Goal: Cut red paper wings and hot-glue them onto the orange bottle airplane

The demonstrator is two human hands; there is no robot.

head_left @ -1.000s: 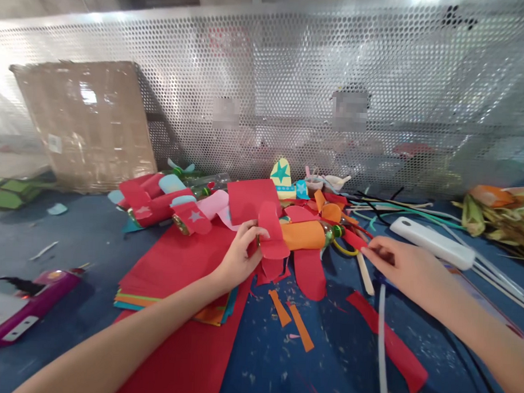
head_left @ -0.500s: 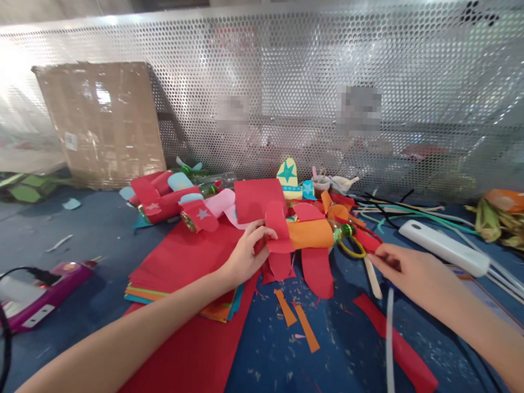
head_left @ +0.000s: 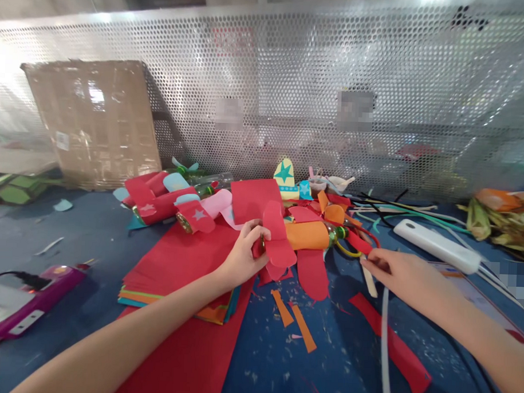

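Observation:
A small toy airplane [head_left: 309,235] is built on a green bottle wrapped in orange paper, with rounded red paper wings and tail pieces. My left hand [head_left: 245,250] is closed on the bottle's end at the tail, beside an upright red paper piece [head_left: 279,237]. My right hand [head_left: 388,268] is closed near the bottle's neck, its fingertips pinched beside a red strip [head_left: 358,242], a yellow loop [head_left: 347,251] and a flat wooden stick [head_left: 369,280]. What those fingertips hold, I cannot make out.
Stacked colored paper [head_left: 165,267] lies left of the plane. Behind it are red paper-covered bottles [head_left: 167,204]. A white glue gun [head_left: 436,245] lies at right, a purple power strip [head_left: 39,297] at left. Cardboard [head_left: 96,127] leans on a perforated metal screen [head_left: 270,76].
The red tail piece now has its lower end turned downward, broad face toward me. My left hand still grips the plane; my right hand stays beside the red strip. The view shifted slightly.

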